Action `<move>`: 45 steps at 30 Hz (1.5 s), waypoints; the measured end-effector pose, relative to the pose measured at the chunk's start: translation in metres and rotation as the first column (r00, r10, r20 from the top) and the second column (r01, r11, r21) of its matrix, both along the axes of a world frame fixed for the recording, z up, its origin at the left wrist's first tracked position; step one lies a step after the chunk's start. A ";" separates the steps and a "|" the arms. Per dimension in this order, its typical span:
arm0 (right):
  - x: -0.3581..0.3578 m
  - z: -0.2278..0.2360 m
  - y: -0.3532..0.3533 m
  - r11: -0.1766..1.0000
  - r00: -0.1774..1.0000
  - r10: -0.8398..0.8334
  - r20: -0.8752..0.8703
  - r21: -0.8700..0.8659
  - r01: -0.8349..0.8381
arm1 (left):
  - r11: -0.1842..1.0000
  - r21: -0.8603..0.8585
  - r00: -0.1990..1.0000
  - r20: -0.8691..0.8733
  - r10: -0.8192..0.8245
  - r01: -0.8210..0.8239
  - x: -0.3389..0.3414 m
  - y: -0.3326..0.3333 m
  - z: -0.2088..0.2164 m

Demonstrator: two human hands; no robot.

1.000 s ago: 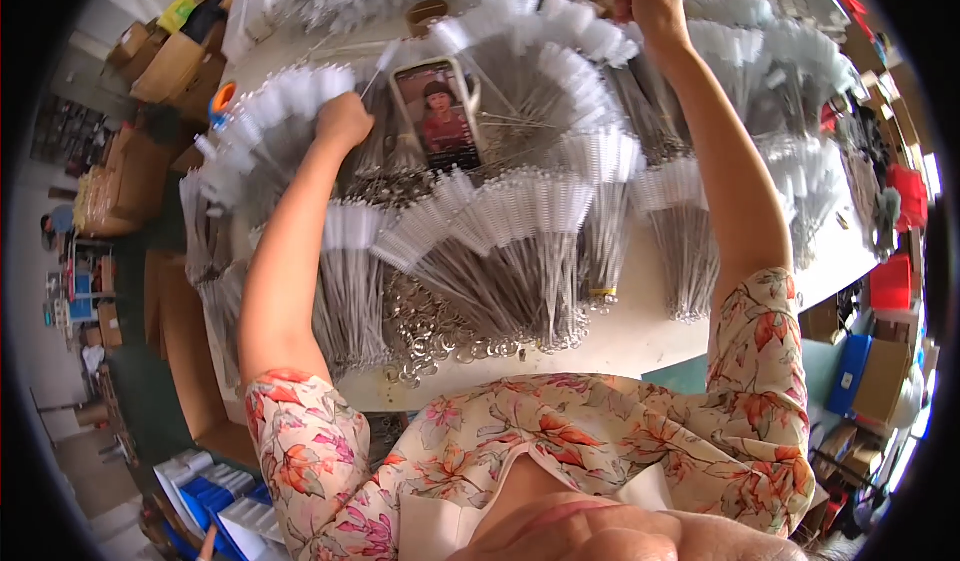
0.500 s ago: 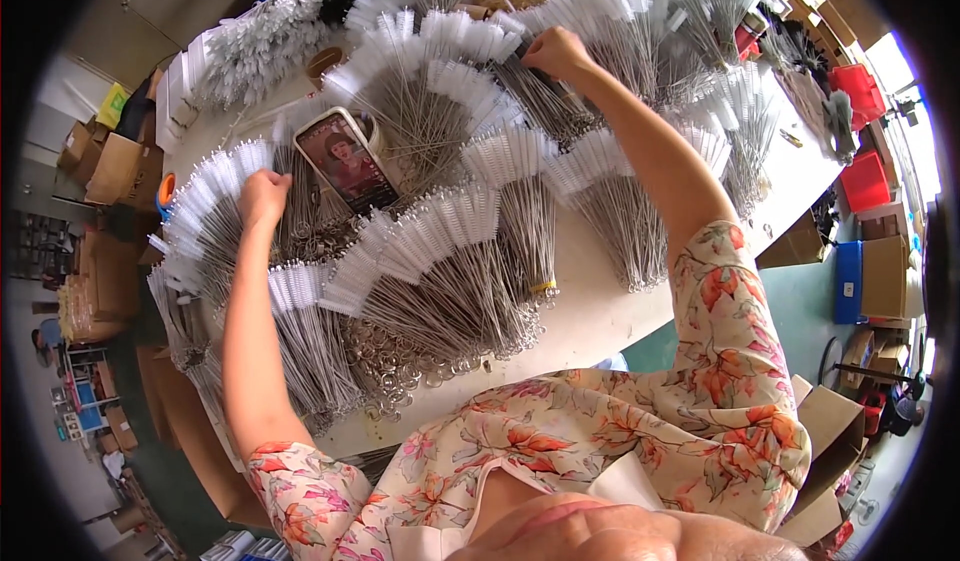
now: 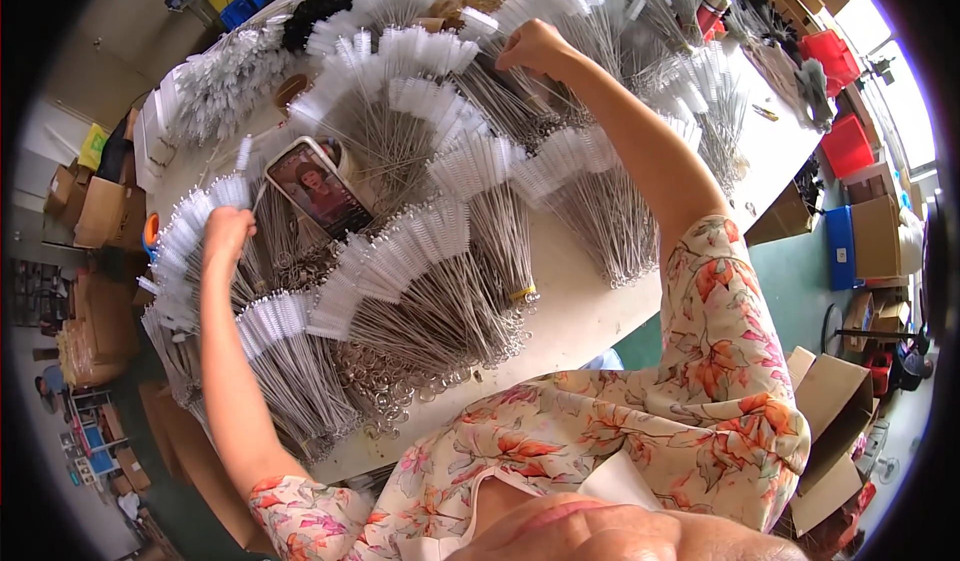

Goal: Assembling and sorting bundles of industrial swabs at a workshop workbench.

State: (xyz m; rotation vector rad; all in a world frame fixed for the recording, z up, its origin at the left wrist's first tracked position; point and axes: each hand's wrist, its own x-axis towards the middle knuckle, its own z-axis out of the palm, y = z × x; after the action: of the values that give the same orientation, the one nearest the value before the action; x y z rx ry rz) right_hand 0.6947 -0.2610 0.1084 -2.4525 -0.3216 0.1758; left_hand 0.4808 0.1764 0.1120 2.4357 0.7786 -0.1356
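My left hand (image 3: 230, 233) is closed at the left side of the table, beside a fan of white-bristled tube brushes (image 3: 185, 251). One tube brush (image 3: 243, 154) sticks up above the fingers, its thin stem running down into them. Farther off, my right hand (image 3: 535, 46) is pinched closed over a bundle of wire-stemmed brushes (image 3: 495, 96); what lies between its fingertips is hidden. Between my arms lie more fanned bundles (image 3: 405, 261), their metal loop ends toward me. A phone (image 3: 318, 189) showing a person leans against a round container among the brushes.
The white table (image 3: 580, 311) carries many brush bundles. A pile of white brushes (image 3: 235, 81) lies at the far left, with a brown tape roll (image 3: 291, 91) near it. Red bins (image 3: 848, 146), a blue bin (image 3: 842, 248) and open cardboard boxes (image 3: 835, 411) stand at the right.
The view has shifted, so the table sits a little farther left. A single brush now stands up above my left hand. My right hand stays closed at the far bundle.
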 end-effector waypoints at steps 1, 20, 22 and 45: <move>0.001 0.004 -0.003 1.000 1.000 -0.004 0.000 0.001 0.004 | 0.996 -0.076 0.999 0.029 -0.046 0.048 -0.007 0.010 0.006; 0.080 0.033 -0.155 0.791 0.794 -0.607 0.044 -0.073 0.608 | 0.860 -0.507 0.795 0.494 0.351 -0.064 -0.157 -0.047 0.071; 0.087 0.018 -0.148 0.715 0.782 -0.611 0.123 -0.338 0.612 | 0.851 -0.524 0.806 0.494 0.325 -0.022 -0.186 -0.046 0.060; -0.263 0.067 0.073 0.235 0.725 0.687 0.047 0.930 -0.283 | 0.826 -0.346 0.557 0.829 0.047 0.446 -0.206 -0.222 0.023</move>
State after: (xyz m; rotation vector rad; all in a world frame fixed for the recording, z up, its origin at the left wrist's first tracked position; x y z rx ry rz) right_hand 0.4316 -0.1876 0.1754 -1.0702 -0.7978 0.5858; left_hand 0.2750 -0.0455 0.1354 1.7192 -0.0179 0.5991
